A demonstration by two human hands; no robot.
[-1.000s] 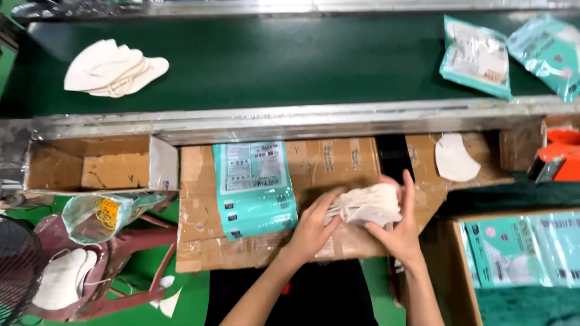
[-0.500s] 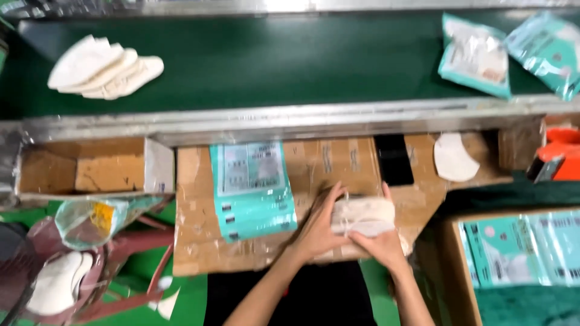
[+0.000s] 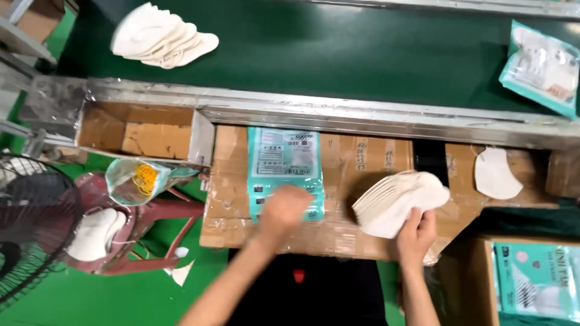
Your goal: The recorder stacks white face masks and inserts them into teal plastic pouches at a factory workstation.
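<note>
The right hand [image 3: 417, 232] grips the stack of white masks [image 3: 399, 202] above the cardboard surface [image 3: 362, 163], so the left hand [image 3: 284, 208], lying on the teal bag [image 3: 284, 160], should hold it flat and steady.

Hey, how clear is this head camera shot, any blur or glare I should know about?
Head view: the left hand is smeared by motion blur over the teal pouch; the right hand and its stack of white masks are sharper; soft glare on the metal rail; even overhead light, faint shadows.
</note>
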